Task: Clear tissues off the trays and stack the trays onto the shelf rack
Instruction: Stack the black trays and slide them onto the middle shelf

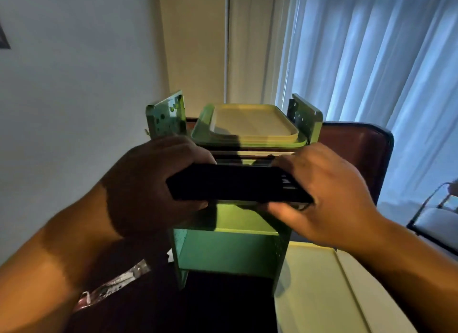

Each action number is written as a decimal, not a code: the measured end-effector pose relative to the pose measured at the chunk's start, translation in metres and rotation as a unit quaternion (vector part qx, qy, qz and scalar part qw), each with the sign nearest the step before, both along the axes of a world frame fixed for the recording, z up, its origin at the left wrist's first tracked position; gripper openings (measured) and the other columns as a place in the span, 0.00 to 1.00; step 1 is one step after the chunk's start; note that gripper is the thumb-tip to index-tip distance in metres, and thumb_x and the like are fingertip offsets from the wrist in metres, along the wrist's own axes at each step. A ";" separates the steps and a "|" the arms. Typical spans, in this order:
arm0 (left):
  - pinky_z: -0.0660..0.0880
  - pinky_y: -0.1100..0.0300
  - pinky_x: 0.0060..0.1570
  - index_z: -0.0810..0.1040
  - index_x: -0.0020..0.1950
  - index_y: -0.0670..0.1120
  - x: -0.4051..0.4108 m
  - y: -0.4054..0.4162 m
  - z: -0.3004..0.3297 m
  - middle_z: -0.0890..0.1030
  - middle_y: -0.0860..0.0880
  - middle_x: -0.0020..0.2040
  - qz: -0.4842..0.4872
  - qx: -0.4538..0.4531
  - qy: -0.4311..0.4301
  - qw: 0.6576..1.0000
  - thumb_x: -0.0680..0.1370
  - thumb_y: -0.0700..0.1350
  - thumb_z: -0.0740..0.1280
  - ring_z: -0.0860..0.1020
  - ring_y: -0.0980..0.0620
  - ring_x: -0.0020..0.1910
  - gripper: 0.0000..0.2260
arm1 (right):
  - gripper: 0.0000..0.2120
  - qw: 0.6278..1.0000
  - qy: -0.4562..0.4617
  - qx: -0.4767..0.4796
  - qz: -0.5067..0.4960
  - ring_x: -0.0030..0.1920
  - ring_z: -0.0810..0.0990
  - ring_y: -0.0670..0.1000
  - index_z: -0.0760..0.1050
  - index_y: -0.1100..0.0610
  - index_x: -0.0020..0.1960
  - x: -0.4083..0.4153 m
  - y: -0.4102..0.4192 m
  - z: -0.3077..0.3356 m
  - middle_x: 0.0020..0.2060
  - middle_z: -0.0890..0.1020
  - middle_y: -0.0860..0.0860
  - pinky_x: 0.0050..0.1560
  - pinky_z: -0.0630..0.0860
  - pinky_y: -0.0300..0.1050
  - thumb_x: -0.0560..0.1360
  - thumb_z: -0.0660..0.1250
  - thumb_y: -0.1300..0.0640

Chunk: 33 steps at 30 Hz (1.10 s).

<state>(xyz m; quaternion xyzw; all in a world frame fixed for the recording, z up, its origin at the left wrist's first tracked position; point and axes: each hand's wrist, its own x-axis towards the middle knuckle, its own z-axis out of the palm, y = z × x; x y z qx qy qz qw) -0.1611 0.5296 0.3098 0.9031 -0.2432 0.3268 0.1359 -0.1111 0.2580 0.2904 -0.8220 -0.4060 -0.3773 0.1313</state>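
A green metal shelf rack (230,251) stands in front of me, its perforated side panels rising at the top. On its top shelf lie stacked trays: a cream tray (250,121) over a green tray (200,132). I hold a black tray (233,183) edge-on at the front of the rack, just below the top shelf. My left hand (148,181) grips its left end and my right hand (322,191) grips its right end. A pale yellow tray (312,290) lies on the surface at lower right. No tissue shows on the trays.
A brown chair back (357,154) stands behind the rack on the right. A white wall is on the left and pale curtains (371,52) hang on the right. A clear plastic wrapper (116,283) lies on the dark surface at lower left. A dark-framed seat (436,223) is at far right.
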 end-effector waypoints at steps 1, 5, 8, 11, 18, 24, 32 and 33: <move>0.65 0.72 0.47 0.78 0.54 0.52 0.002 0.002 -0.009 0.77 0.60 0.47 0.001 0.016 -0.008 1.000 0.68 0.58 0.67 0.73 0.60 0.45 0.18 | 0.26 1.000 -0.003 -0.005 -0.001 0.51 0.77 0.50 0.81 0.58 0.61 0.003 0.001 -0.011 0.49 0.84 0.52 0.45 0.73 0.42 0.73 0.69 0.40; 0.61 0.75 0.43 0.79 0.48 0.49 0.010 0.003 -0.055 0.79 0.56 0.43 0.001 0.024 0.009 1.000 0.68 0.54 0.70 0.71 0.61 0.40 0.13 | 0.24 0.999 -0.032 -0.039 -0.002 0.47 0.79 0.54 0.77 0.54 0.61 0.014 0.009 -0.056 0.48 0.84 0.52 0.43 0.76 0.45 0.69 0.78 0.47; 0.61 0.74 0.45 0.75 0.45 0.52 0.024 0.007 -0.092 0.83 0.56 0.47 0.011 0.055 0.060 0.997 0.65 0.49 0.79 0.78 0.58 0.42 0.16 | 0.25 0.996 -0.031 -0.088 0.000 0.42 0.80 0.55 0.78 0.54 0.58 0.022 0.012 -0.093 0.45 0.84 0.52 0.38 0.77 0.47 0.65 0.81 0.51; 0.70 0.64 0.45 0.66 0.44 0.58 0.041 0.013 -0.125 0.84 0.55 0.55 0.013 0.099 0.129 0.987 0.63 0.51 0.80 0.82 0.54 0.50 0.23 | 0.24 0.990 0.003 -0.143 -0.019 0.41 0.80 0.56 0.82 0.54 0.55 0.035 0.017 -0.124 0.46 0.85 0.51 0.35 0.79 0.48 0.61 0.82 0.50; 0.75 0.56 0.52 0.67 0.43 0.55 0.071 0.018 -0.167 0.81 0.51 0.63 0.015 0.110 0.190 0.976 0.64 0.55 0.79 0.80 0.49 0.57 0.21 | 0.22 0.978 0.092 -0.182 -0.033 0.45 0.82 0.56 0.82 0.54 0.59 0.056 0.027 -0.157 0.51 0.84 0.52 0.35 0.78 0.48 0.69 0.79 0.47; 0.72 0.56 0.51 0.70 0.45 0.53 0.088 0.018 -0.181 0.79 0.50 0.64 0.013 0.128 0.189 0.973 0.65 0.57 0.77 0.78 0.47 0.60 0.20 | 0.23 0.973 0.139 -0.174 -0.067 0.49 0.80 0.57 0.79 0.52 0.61 0.067 0.030 -0.171 0.53 0.82 0.52 0.40 0.79 0.50 0.70 0.77 0.45; 0.76 0.51 0.52 0.72 0.44 0.54 0.096 0.003 -0.173 0.78 0.53 0.60 0.011 0.072 0.202 0.977 0.70 0.70 0.62 0.76 0.52 0.56 0.20 | 0.23 0.973 0.141 -0.159 -0.094 0.48 0.79 0.58 0.80 0.53 0.63 0.079 0.027 -0.179 0.54 0.84 0.53 0.42 0.79 0.51 0.71 0.76 0.44; 0.76 0.51 0.50 0.73 0.45 0.54 0.096 -0.001 -0.172 0.79 0.54 0.58 0.006 0.064 0.201 0.978 0.71 0.69 0.61 0.76 0.52 0.55 0.19 | 0.23 0.974 0.141 -0.153 -0.093 0.48 0.80 0.58 0.80 0.53 0.63 0.079 0.025 -0.179 0.55 0.84 0.53 0.43 0.78 0.51 0.71 0.76 0.45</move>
